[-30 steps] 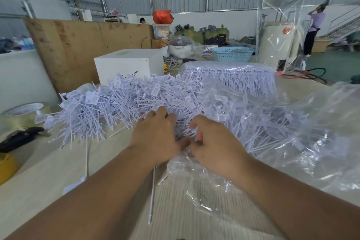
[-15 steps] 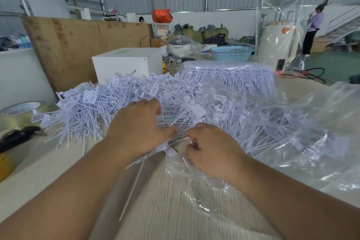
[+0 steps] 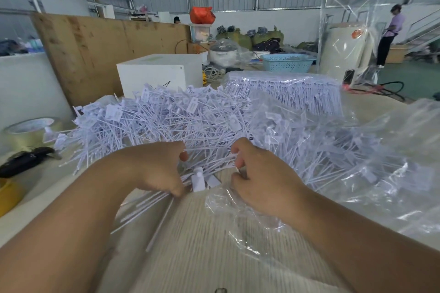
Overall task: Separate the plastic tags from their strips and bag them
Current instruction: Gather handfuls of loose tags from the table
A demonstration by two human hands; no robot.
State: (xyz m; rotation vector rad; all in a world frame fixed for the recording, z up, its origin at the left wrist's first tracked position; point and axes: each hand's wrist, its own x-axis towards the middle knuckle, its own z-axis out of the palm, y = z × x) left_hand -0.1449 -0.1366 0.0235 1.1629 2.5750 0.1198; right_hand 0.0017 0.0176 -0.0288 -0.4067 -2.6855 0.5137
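Head view: both hands [image 3: 154, 169] [image 3: 259, 183] clutching tags [image 3: 200, 181], tape roll [image 3: 31, 129] left.

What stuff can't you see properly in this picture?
Head view only:
- Left hand: fingertips curl under, buried in the tags; its exact grip is hidden.
- Right hand: fingertips covered by tags and the clear bag.
- Tags inside the bag: count veiled by crinkled plastic.
- Yellow object: cut off by the left edge.
- Print on the tags: too small.
- Rods under the left hand: motion-blurred.
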